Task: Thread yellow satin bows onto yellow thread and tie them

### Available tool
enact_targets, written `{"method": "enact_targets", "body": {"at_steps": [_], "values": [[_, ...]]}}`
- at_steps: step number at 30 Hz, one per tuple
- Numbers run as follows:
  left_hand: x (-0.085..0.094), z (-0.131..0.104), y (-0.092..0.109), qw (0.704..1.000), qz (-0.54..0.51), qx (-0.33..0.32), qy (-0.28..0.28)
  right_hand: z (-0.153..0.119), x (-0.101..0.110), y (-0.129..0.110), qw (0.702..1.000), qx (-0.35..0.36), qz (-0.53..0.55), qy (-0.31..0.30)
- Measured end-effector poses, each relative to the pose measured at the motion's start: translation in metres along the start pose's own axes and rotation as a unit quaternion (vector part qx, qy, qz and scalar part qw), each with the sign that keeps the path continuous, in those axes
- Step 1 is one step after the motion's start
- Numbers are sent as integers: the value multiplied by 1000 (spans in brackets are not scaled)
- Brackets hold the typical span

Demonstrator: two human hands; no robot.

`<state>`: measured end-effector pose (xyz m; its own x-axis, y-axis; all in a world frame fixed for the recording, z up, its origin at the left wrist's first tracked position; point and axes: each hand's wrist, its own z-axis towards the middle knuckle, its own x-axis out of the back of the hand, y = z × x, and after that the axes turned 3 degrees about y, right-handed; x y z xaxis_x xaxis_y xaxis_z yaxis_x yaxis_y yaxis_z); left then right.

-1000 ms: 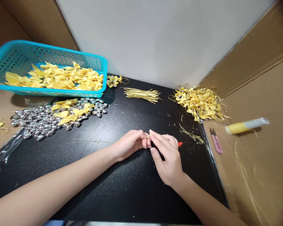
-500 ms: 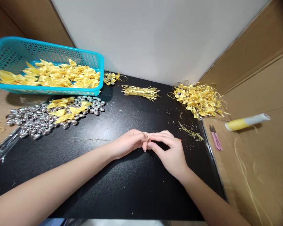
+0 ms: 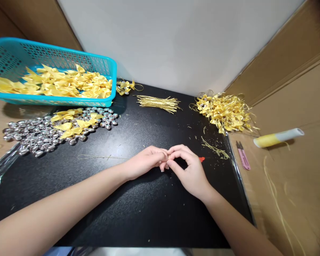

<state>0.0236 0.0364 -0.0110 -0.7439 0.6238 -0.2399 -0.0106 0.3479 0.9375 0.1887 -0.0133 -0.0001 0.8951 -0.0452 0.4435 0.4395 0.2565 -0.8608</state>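
My left hand (image 3: 149,160) and my right hand (image 3: 190,170) meet fingertip to fingertip over the middle of the black table (image 3: 117,213). Both are closed in a pinch on a short bit of gold cord (image 3: 168,157), mostly covered by the fingers. A thin looped wire (image 3: 104,157) lies on the table left of my left hand, its right end hidden behind that wrist. Just past my right hand a small red piece (image 3: 202,159) peeks out, partly covered.
At back left stands a turquoise basket (image 3: 69,102) of yellow ribbon bows; silver beads (image 3: 40,137) lie before it. Gold cord lengths (image 3: 158,104) are at the back. Finished bow pieces (image 3: 226,112), cord scraps (image 3: 216,148), pink snips (image 3: 244,158) and a tube (image 3: 278,137) are on the right.
My right fingers have shifted and bent more around the pinch, and the cord loop at the fingertips shows less. More of the red piece is visible. The view has moved slightly.
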Motion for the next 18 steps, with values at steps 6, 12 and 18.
{"method": "enact_targets", "body": {"at_steps": [6, 12, 18], "values": [[-2, 0, 1, 999, -23, 9, 21, 1, 6, 3, 999, 2, 25, -29], [-5, -2, 4, 997, -17, 35, 65, 3, 10, 12, 990, -58, 130, -12], [-5, -2, 6, 997, 14, 27, 69, 5, 12, 15, 967, -140, 211, -38]]}}
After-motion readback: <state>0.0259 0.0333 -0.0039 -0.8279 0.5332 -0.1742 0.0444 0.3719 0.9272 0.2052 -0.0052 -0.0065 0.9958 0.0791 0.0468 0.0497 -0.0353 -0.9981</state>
